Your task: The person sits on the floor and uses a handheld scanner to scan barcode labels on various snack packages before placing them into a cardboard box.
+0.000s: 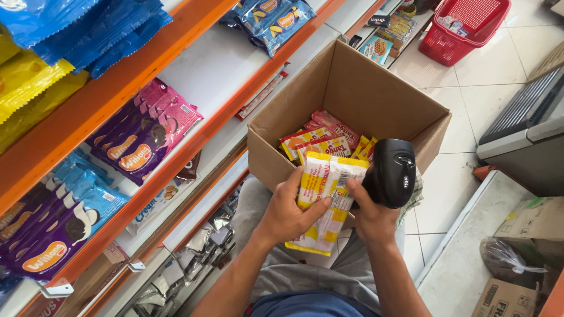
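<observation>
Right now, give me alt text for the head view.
Both hands hold a yellow-and-white snack packet above an open cardboard box of similar packets; the right hand also grips a black barcode scanner. Orange shelves of snack bags stand left.

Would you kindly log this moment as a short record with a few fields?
Setting: shop aisle, orange shelves stocked with snack packs
Left hand: grips a yellow and white packet
Right hand: thumb on the same packet, holding a black scanner
Box: open cardboard, on the person's lap, more packets inside
Floor: white tiles, red basket farther off
</observation>
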